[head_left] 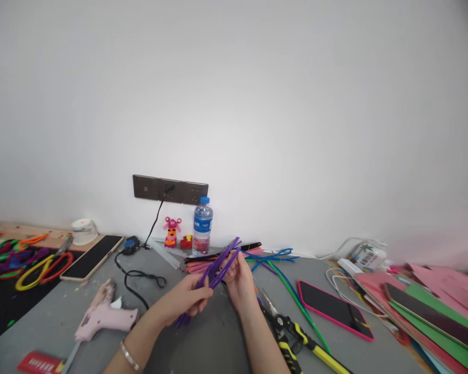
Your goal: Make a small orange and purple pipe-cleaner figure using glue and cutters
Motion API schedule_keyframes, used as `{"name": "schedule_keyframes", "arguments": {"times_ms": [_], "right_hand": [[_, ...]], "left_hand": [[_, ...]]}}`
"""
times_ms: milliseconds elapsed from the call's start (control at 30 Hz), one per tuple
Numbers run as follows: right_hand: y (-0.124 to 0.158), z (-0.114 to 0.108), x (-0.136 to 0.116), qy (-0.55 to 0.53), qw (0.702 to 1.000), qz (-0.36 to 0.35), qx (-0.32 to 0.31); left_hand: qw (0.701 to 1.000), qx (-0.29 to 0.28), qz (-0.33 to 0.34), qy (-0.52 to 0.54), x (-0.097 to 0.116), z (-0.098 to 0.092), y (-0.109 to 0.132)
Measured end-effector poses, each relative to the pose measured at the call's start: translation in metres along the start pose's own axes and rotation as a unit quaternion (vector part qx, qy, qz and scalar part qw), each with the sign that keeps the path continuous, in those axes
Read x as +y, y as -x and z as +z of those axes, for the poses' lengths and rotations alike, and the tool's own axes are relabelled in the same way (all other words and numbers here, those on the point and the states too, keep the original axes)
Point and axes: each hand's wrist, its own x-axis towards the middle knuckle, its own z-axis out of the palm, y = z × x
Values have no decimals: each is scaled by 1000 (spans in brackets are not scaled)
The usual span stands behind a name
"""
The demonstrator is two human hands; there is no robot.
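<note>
Several purple pipe cleaners (218,265) form a loose bundle held slantwise above the grey table. Around the lower part of it, the fingers of my left hand (193,296) are closed, and the lower ends poke out below the palm. Higher up, my right hand (237,275) pinches the bundle near its upper end, fingertips partly hidden behind the strands. Behind the hands lie more pipe cleaners in pink (200,266), black, blue (283,255) and green (292,291). Wire pliers (283,327) with yellow-black handles rest beside my right forearm.
A pink glue gun (107,317), scissors (47,270) and a phone (93,257) lie at left. A water bottle (203,228) and a small orange figure (171,232) stand by the wall. At right are a pink-cased phone (333,310) and coloured sheets (448,285).
</note>
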Motion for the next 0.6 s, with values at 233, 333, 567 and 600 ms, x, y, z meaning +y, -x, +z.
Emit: {"name": "schedule_keyframes", "arguments": {"times_ms": [233, 333, 567, 600], "right_hand": [[10, 5, 12, 34, 999, -12, -14], [17, 11, 19, 50, 998, 2, -43], [23, 15, 20, 49, 996, 38, -63], [23, 14, 19, 52, 996, 38, -61]], "left_hand": [[1000, 6, 18, 3, -1, -2, -3], [999, 5, 35, -1, -5, -2, -5], [999, 14, -28, 22, -4, 4, -2], [999, 4, -40, 29, -4, 6, -1]]}}
